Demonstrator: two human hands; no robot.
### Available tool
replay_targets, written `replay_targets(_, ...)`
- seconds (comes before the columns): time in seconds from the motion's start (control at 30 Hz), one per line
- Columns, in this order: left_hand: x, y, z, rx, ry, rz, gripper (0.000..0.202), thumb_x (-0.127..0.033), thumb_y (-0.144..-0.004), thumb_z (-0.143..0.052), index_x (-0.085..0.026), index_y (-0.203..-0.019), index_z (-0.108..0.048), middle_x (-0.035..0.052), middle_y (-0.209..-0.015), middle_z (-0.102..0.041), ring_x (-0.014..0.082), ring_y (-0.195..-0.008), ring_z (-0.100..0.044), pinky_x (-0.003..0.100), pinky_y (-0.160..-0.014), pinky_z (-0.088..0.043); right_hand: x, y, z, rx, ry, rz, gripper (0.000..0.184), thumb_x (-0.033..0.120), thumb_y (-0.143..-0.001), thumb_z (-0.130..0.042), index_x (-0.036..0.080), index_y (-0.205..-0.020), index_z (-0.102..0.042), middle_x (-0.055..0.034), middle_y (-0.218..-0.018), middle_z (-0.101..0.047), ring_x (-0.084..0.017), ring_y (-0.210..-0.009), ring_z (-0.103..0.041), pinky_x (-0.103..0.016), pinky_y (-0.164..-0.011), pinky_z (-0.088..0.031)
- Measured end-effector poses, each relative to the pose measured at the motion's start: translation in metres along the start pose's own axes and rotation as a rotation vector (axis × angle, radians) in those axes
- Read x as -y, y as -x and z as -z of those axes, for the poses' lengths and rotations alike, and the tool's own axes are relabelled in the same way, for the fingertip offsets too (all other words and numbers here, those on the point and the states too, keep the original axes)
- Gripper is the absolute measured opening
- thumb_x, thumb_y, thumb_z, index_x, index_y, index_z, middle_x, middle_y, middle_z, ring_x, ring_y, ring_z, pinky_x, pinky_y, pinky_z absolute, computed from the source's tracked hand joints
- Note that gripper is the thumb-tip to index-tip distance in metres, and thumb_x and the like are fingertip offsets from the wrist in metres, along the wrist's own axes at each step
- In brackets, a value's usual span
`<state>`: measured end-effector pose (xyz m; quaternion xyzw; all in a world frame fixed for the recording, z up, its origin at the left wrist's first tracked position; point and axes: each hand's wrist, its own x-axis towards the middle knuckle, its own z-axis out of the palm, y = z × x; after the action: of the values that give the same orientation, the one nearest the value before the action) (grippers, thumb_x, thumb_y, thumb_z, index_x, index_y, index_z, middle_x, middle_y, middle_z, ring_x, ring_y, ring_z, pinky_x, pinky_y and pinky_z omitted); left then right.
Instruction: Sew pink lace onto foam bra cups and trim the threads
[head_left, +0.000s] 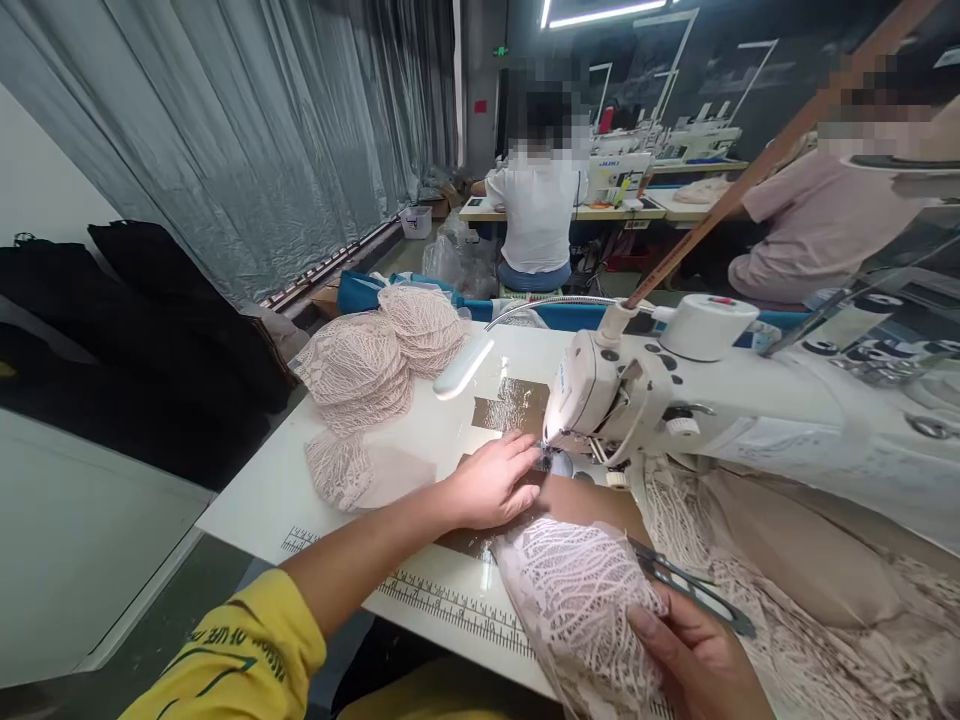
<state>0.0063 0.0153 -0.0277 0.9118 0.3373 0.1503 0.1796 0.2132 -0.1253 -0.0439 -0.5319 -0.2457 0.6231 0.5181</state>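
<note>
My right hand (701,655) grips a pale pink lace bra cup (577,580) at its right side, thumb on top. The cup hangs over the table's front edge. A pair of dark scissors (694,585) passes just beyond those fingers; I cannot tell if the hand touches it. My left hand (491,485) lies with fingers stretched out on the machine bed, its fingertips right beside the presser foot (546,458). The white sewing machine (600,390) stands over that spot. Whatever is under the left fingers is hidden.
Stacked lace cups (356,370) sit at the table's back left, with a single lace piece (341,470) nearer. More lace fabric (810,570) fills the right side. A lamp (465,367) arches over the table (262,490). Two people sit at machines beyond.
</note>
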Motion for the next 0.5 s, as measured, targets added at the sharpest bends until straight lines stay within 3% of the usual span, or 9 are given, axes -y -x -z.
replay_targets(0.17,0.006,-0.014,-0.017,0.129,-0.102,0.061,0.061,-0.045,-0.094,-0.038,-0.005,-0.140,-0.038,0.0187,-0.148,-0.033,0.0322,-0.140,-0.025,0.049,-0.114,-0.023,0.000,0.001,-0.001,0.020,-0.017,-0.023,0.025,0.037,-0.060,-0.081,0.026,-0.081,-0.075,-0.0022,-0.076,-0.074,-0.023,-0.073,-0.067,-0.030,-0.066,-0.053)
replay_targets(0.33,-0.008,0.013,-0.011,0.205,-0.044,-0.009,0.064,-0.046,-0.093,-0.038,-0.007,-0.144,-0.032,0.0173,-0.152,-0.025,0.0327,-0.142,-0.019,0.050,-0.115,-0.017,0.000,0.001,0.000,0.030,0.031,0.000,0.026,0.040,-0.061,-0.080,0.024,-0.080,-0.073,-0.0030,-0.076,-0.072,-0.023,-0.074,-0.066,-0.032,-0.069,-0.052)
replay_targets(0.43,-0.023,0.043,0.003,0.291,0.179,-0.186,0.045,-0.037,-0.096,-0.035,-0.014,-0.131,-0.051,0.0131,-0.141,-0.046,0.0280,-0.136,-0.034,0.046,-0.114,-0.023,0.000,-0.001,0.003,0.057,0.135,0.018,0.025,0.044,-0.062,-0.077,0.022,-0.072,-0.070,-0.0021,-0.069,-0.069,-0.021,-0.068,-0.063,-0.031,-0.066,-0.051)
replay_targets(0.5,-0.031,0.062,0.015,0.334,0.417,-0.234,0.031,-0.034,-0.094,-0.042,-0.018,-0.099,-0.068,0.0084,-0.110,-0.068,0.0227,-0.114,-0.057,0.034,-0.103,-0.040,0.002,0.000,0.003,0.098,0.236,0.031,0.028,0.048,-0.063,-0.075,0.021,-0.068,-0.068,-0.0012,-0.066,-0.065,-0.019,-0.063,-0.060,-0.029,-0.062,-0.049)
